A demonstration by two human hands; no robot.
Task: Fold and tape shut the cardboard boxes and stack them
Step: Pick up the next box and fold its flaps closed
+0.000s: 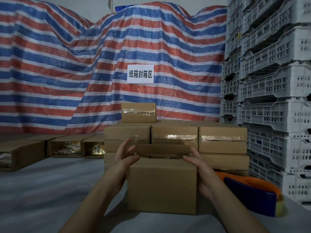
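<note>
While both hands [125, 158] [200, 167] flank open box [161, 185] (fingers apart), sign [140, 74] reads 纸箱封箱区.

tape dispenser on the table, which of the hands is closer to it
Right. The right hand is at the open box's right side, next to the tape dispenser; the left hand is across the box.

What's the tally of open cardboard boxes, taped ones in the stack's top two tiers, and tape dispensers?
Open cardboard boxes lying at left: 3
Open cardboard box at front: 1
Taped boxes, top two tiers: 4
Tape dispenser: 1
Total: 9, not counting the partly hidden lower tiers.
</note>
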